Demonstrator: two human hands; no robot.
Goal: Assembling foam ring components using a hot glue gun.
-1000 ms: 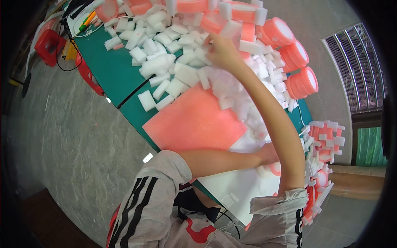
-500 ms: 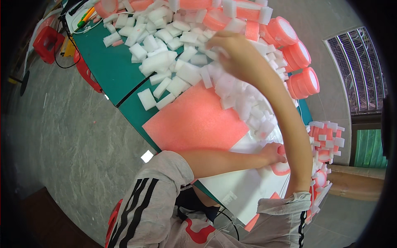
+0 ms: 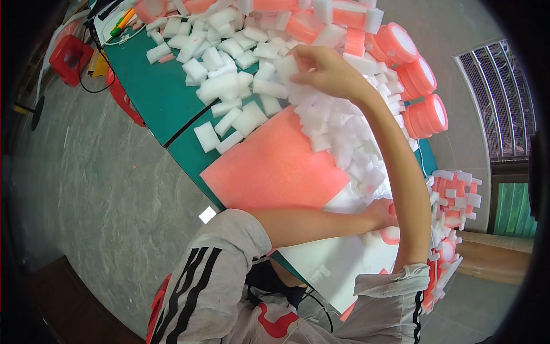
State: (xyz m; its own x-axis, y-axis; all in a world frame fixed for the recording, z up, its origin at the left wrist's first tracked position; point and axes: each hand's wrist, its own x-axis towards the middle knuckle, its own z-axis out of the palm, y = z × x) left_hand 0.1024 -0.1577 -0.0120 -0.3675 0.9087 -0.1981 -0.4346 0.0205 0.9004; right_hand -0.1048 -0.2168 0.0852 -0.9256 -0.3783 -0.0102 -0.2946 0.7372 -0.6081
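Observation:
My right hand [image 3: 323, 70] is over the heap of white foam blocks [image 3: 338, 129], with its thumb and fingers pinching a white foam block [image 3: 286, 69]. Lower down, my left hand [image 3: 379, 215] grips a pink foam ring [image 3: 391, 235] with a white middle. The right forearm crosses in front of that ring and hides part of it and of the left fingertips. A pink foam sheet [image 3: 275, 169] lies flat on the table between the loose blocks and my left forearm.
Finished-looking pink foam rings [image 3: 415, 77] stand along the far right of the green table [image 3: 152, 94]. A stack of pink rings with white blocks [image 3: 455, 192] is further right. A white board [image 3: 321, 264] lies near me. Red stools [image 3: 69, 60] stand at left.
My right hand has shifted slightly, and a white foam block now shows in its fingers. The left hand stays on the pink ring. The whole view has shifted a little.

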